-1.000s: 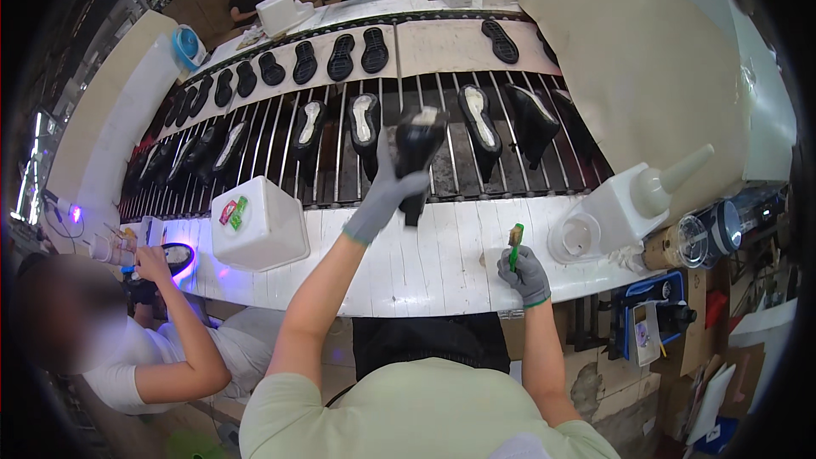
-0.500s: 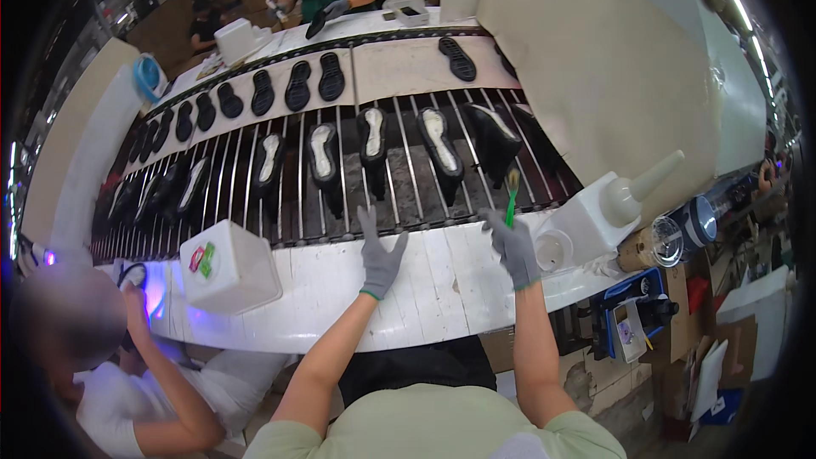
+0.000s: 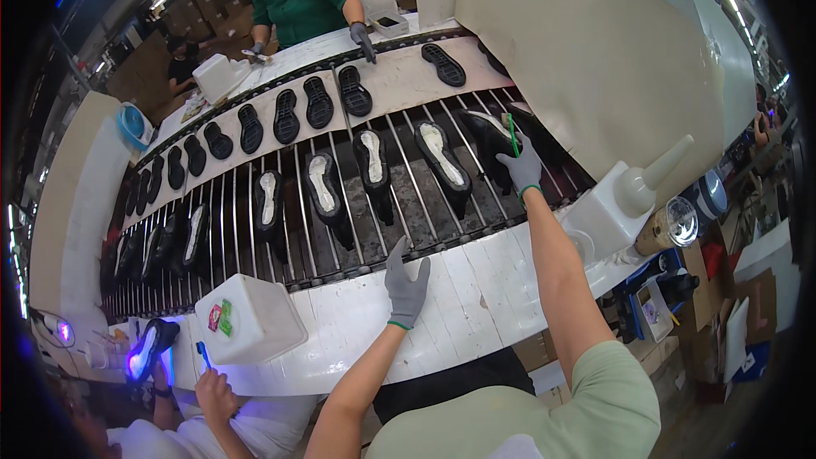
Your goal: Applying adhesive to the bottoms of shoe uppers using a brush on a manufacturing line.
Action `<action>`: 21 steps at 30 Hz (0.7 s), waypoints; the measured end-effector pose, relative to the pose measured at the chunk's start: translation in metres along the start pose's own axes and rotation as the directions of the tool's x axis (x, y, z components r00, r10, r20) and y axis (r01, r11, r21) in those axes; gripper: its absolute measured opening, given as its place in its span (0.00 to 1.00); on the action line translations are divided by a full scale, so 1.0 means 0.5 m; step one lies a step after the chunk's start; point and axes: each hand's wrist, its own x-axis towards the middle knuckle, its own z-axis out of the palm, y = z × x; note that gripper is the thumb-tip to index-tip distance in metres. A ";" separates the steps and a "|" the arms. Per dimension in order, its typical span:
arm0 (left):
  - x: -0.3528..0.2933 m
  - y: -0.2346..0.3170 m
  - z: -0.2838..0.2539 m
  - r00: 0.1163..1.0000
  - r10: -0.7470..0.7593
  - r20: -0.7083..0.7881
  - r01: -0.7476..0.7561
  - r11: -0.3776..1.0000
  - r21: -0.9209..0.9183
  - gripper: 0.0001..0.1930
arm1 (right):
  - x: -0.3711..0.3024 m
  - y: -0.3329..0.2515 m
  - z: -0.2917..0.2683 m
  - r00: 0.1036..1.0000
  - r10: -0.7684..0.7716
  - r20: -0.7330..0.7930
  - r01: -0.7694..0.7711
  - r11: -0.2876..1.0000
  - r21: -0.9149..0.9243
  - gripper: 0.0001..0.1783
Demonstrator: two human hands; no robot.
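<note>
My right hand point(image 3: 521, 166), in a grey glove, reaches over the rods of the conveyor. Its fingers are closed round a small green brush point(image 3: 514, 138), bristle end up, next to a black shoe upper point(image 3: 487, 126) with a white underside. Whether the bristles touch that upper, I cannot tell. My left hand point(image 3: 408, 285), also gloved in grey, holds nothing, with fingers apart at the conveyor's near edge. Several more black uppers lie bottom up on the rods, among them one upper point(image 3: 442, 157) in the middle and another point(image 3: 372, 161) to its left.
Black soles point(image 3: 355, 92) line the pale belt point(image 3: 395, 76) beyond the rods. On the white table point(image 3: 459, 289) stand a white container point(image 3: 251, 323) and a spouted white bottle point(image 3: 620, 200). A co-worker's hand point(image 3: 217, 395) at left holds a blue brush; a person in green point(image 3: 310, 4) stands opposite.
My right hand has moved forward over the conveyor with the green brush, up to the right-hand upper. My left hand stays open. The person opposite no longer holds a black sole; it lies on the belt.
</note>
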 end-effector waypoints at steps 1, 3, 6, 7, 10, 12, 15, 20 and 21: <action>-0.001 -0.004 0.000 1.000 -0.004 0.003 0.004 1.000 0.001 0.31 | -0.001 -0.003 0.007 1.000 -0.024 -0.010 0.024 1.000 0.019 0.40; 0.000 -0.010 0.001 1.000 0.020 0.014 -0.020 1.000 0.003 0.29 | -0.007 -0.013 0.006 1.000 -0.023 0.000 0.023 1.000 -0.004 0.39; 0.002 -0.010 0.008 1.000 0.017 0.009 -0.017 0.999 -0.045 0.30 | -0.008 -0.068 -0.002 0.998 -0.069 0.009 0.069 0.993 -0.092 0.36; 0.001 -0.010 0.007 1.000 0.020 0.009 -0.020 0.999 -0.037 0.29 | -0.011 -0.088 -0.007 0.994 -0.107 0.011 0.107 0.981 -0.163 0.35; -0.001 -0.012 0.005 1.000 0.017 0.010 -0.017 0.999 -0.045 0.29 | -0.014 -0.149 -0.048 0.979 -0.206 0.006 0.202 0.957 -0.209 0.33; -0.001 -0.008 0.000 0.999 0.031 0.032 -0.030 0.999 -0.035 0.29 | -0.034 -0.167 -0.093 0.961 -0.275 -0.015 0.267 0.945 -0.188 0.33; -0.003 -0.006 -0.003 0.997 0.046 0.063 -0.041 0.996 -0.077 0.29 | -0.085 -0.203 -0.180 0.859 -0.506 -0.079 0.505 0.862 -0.032 0.33; -0.003 0.076 -0.011 0.978 -0.008 0.210 0.108 0.878 -0.466 0.33 | -0.241 -0.281 -0.329 0.908 -0.394 0.140 0.230 0.750 0.621 0.36; 0.002 0.107 -0.008 0.973 0.037 0.227 0.115 0.778 -0.618 0.34 | -0.276 -0.299 -0.354 0.897 -0.405 0.178 0.199 0.729 0.655 0.35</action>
